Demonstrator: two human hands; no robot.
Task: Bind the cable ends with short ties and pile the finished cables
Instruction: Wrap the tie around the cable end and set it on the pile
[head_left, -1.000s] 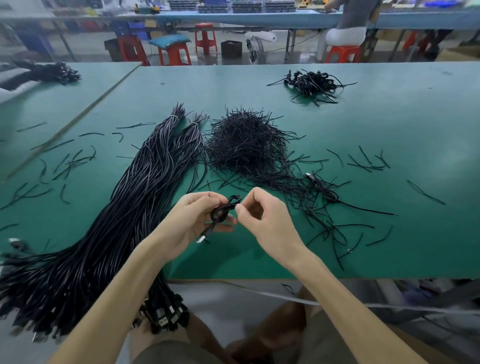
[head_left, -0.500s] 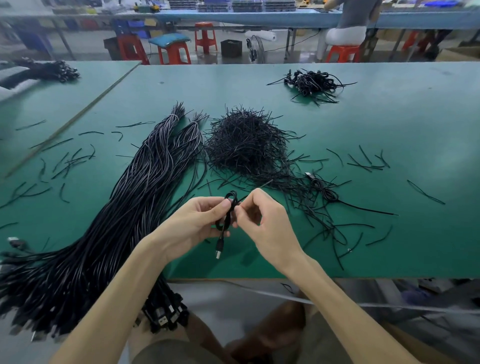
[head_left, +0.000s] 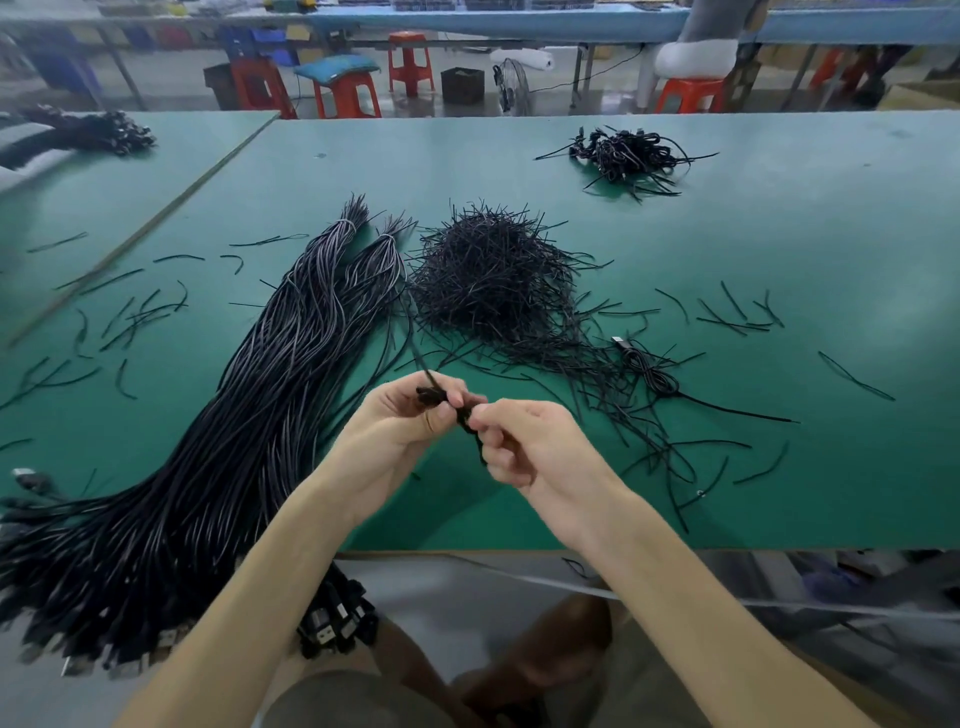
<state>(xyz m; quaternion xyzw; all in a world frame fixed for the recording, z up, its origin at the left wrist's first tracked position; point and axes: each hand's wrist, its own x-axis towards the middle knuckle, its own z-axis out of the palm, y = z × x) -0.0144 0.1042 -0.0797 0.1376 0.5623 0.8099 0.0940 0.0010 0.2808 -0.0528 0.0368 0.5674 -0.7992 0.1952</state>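
Cable (head_left: 435, 396), bunched small, is pinched from both sides by left grip (head_left: 400, 428) and right grip (head_left: 535, 449) above the near edge of the counter (head_left: 727, 249), tie heap (head_left: 488, 275) beyond, finished pile (head_left: 628, 156) far right.

Both hands (head_left: 470, 434) around a coiled cable (head_left: 439, 397)

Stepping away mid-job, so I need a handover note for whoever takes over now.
Hands: left hand and right hand both pinch one small coiled black cable above the green table; whether its tie is closed cannot be told.
Heap of short black ties at centre; long unbound black cables lie on the left.
Done: small pile of bound cables, far right.
To do: finish this one, pile it, then the rest.
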